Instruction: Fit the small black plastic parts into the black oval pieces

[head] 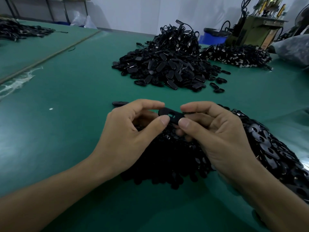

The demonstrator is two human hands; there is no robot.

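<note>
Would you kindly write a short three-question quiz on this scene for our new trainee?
1. True or false: the left hand and right hand both pinch one oval piece.
2. The table is: A red, B green, C white.
3. Fill in: a lone piece lies on the table just beyond the ___ hand.
Key: 1 true; 2 B; 3 left.
</note>
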